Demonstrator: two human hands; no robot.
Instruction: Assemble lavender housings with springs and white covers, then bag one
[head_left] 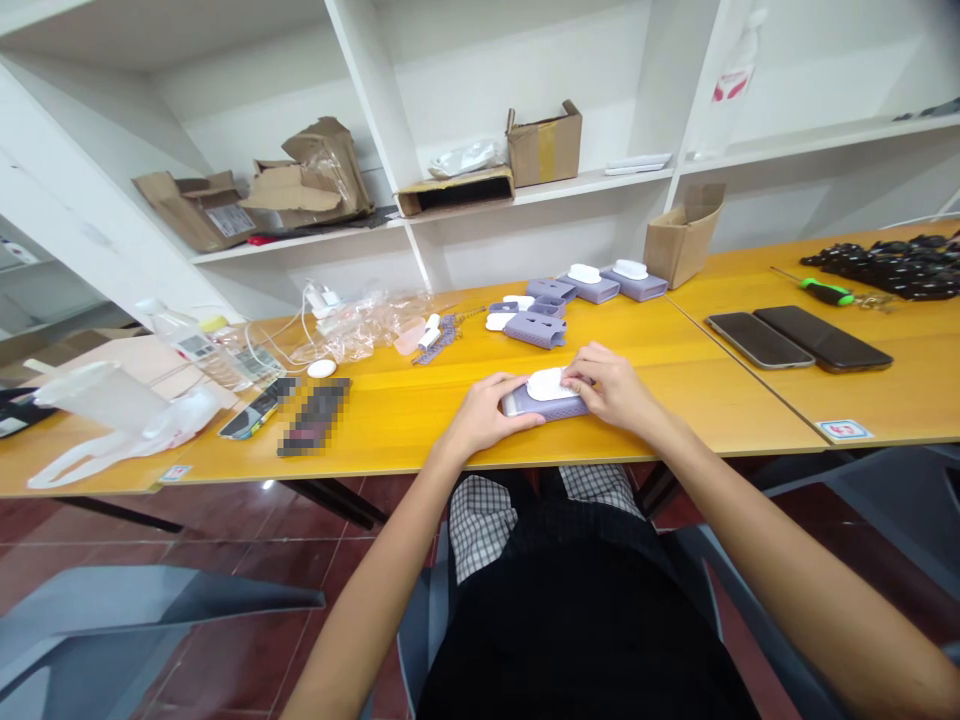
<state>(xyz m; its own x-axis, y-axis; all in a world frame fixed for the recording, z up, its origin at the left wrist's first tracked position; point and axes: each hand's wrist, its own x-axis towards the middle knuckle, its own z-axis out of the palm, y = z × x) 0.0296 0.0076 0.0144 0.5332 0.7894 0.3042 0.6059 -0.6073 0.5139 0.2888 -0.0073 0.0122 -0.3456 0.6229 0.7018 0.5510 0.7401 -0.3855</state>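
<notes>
A purple box-like housing [561, 409] with a patterned side rests on the yellow table in front of me. On its top sits a white oval piece [545, 384]. My left hand [484, 412] is closed round the left end of the housing, its thumb along the near side. With bent fingers, my right hand [611, 388] grips the right end of the white piece; those fingertips are partly hidden. Beyond lie similar purple housings [534, 329], and two farther back carry white oval tops [583, 272].
Clear plastic bags [360, 328], a white cable and white-and-purple small parts [431, 335] lie to the left. Phones [823, 338], a green-handled screwdriver [829, 292] and a black beaded heap [892, 265] are right. A cardboard box [682, 243] stands against the shelves behind.
</notes>
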